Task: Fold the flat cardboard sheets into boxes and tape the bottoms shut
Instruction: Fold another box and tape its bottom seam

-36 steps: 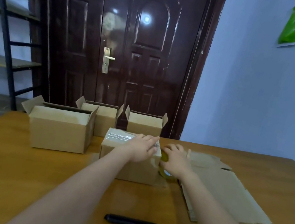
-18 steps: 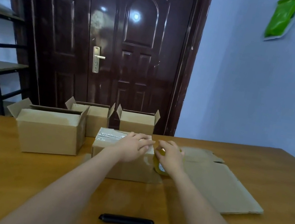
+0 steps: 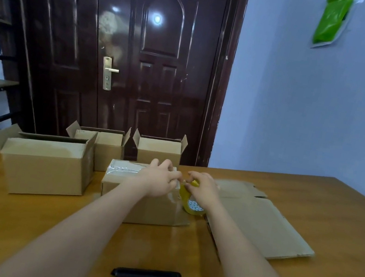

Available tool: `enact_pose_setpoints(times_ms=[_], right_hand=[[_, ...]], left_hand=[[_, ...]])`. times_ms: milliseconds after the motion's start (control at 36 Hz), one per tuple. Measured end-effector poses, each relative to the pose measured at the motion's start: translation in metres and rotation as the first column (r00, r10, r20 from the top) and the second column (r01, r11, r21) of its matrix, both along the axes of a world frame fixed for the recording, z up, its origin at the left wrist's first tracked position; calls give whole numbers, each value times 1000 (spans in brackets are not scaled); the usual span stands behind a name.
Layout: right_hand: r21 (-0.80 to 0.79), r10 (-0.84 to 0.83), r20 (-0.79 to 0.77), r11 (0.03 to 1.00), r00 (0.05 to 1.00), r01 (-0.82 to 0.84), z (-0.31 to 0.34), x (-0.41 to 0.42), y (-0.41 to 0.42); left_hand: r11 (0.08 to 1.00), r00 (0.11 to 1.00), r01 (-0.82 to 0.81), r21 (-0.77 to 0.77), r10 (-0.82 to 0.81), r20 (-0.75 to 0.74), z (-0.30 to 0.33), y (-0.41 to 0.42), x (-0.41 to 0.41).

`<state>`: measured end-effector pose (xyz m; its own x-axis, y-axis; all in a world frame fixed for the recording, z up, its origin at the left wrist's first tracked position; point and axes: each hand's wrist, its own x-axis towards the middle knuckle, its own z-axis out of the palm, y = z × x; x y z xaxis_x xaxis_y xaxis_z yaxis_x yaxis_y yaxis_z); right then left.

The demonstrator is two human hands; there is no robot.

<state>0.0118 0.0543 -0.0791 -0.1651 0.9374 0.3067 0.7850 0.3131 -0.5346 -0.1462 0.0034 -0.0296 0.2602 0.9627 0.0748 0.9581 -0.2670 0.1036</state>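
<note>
Left hand (image 3: 159, 180) fingers now curled at box (image 3: 140, 194) edge.

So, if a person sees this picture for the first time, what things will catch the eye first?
First the two hands at the table's middle: the left hand rests on the taped box, and the right hand grips the yellow tape roll at the box's right end. Then three open boxes behind and to the left, flat cardboard sheets on the right, and a black tool lying nearer the camera.
</note>
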Motion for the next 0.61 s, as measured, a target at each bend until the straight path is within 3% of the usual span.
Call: enact_pose_setpoints(times_ms=[250, 500, 611], right_hand=[[-27, -41, -55, 999, 998, 40, 6, 3, 3], [1, -14, 0, 1000, 1000, 14, 2, 3, -2], [33, -12, 46, 999, 999, 10, -3, 2, -2]], left_hand=[[1000, 1000, -10, -10, 10, 7, -1, -2, -2], [999, 998, -33, -40, 36, 60, 0, -2, -2], [995, 999, -32, -98, 32, -2, 2, -5, 3]])
